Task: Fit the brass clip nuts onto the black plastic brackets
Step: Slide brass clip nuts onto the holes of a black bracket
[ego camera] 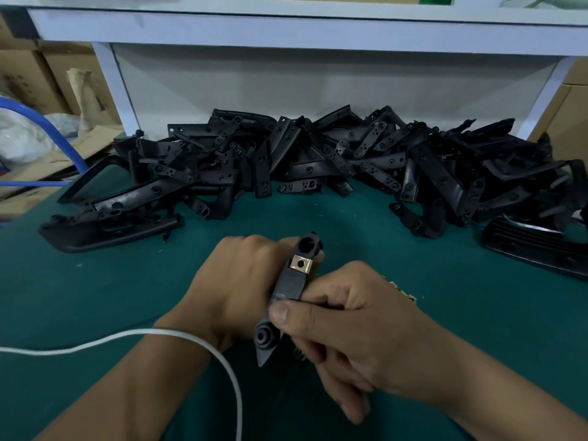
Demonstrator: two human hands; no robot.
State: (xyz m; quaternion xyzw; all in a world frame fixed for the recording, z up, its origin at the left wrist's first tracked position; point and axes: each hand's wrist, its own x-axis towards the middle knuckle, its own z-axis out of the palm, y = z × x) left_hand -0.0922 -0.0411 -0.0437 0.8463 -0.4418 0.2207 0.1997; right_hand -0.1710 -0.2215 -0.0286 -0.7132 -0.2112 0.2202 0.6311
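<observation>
A: Any writing?
B: None legible. Green mat [95,297], white shelf [286,30], cardboard boxes [28,78] behind.
A: Hands?
B: Left hand [235,281] & right hand [353,316] both grip black bracket [288,286] above mat; brass clip nut [300,264] sits on it. Bracket pile [318,163] behind.

Brass clip nut [300,264] on upright black bracket [291,283]

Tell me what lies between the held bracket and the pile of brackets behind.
Head view: only bare green mat between bracket and pile.

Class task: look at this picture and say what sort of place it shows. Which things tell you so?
Probably a factory assembly bench: a heap of black plastic brackets lies on a green mat, and both hands hold a bracket with a brass clip nut fitted on it.
</observation>
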